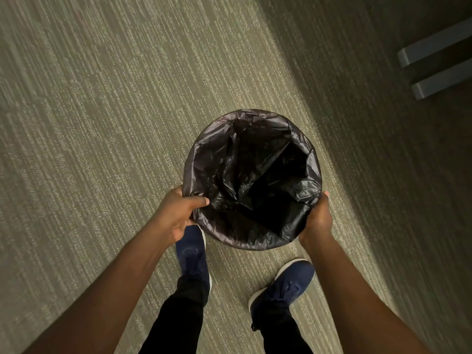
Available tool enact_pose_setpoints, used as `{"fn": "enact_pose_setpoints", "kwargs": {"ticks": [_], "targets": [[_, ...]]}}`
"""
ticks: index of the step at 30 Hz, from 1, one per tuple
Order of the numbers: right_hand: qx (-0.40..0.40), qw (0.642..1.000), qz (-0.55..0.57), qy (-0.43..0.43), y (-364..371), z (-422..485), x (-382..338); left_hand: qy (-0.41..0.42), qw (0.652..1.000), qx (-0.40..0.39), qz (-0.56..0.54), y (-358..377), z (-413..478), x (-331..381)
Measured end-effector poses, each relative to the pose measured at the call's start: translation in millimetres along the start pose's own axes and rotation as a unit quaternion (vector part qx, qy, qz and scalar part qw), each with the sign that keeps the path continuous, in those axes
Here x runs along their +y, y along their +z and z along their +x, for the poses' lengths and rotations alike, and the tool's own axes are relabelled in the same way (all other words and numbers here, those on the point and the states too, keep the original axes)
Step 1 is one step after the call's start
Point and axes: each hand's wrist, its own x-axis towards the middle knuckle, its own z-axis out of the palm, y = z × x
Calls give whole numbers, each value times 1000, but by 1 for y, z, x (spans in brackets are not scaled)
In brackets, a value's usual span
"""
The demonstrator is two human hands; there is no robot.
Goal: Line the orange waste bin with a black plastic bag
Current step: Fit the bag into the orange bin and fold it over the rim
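Note:
A round waste bin stands below me, held at both sides. A black plastic bag [252,180] fills its inside and is folded over the whole rim [194,159], so none of the orange shows. My left hand [178,210] grips the near left rim, thumb over the edge and inside the bag. My right hand [318,218] is cupped against the near right side, fingers under the folded plastic. The bag's bottom is crumpled and dark.
Striped grey-green carpet [115,111] covers the floor all around. My two blue shoes [283,287] stand just behind the bin. Two grey furniture legs [434,47] lie at the upper right, in shadow.

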Motion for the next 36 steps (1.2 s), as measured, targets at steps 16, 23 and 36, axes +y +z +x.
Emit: {"fn": "enact_pose_setpoints", "kwargs": {"ticks": [16, 23, 36], "targets": [[-312, 757, -572, -39, 107, 8, -38, 137, 988, -52, -48, 16, -51, 22], [-235, 805, -532, -120, 111, 34, -62, 181, 977, -75, -82, 9, -60, 23], [-281, 538, -637, -475, 42, -105, -70, 180, 974, 2, -138, 39, -52, 35]]}}
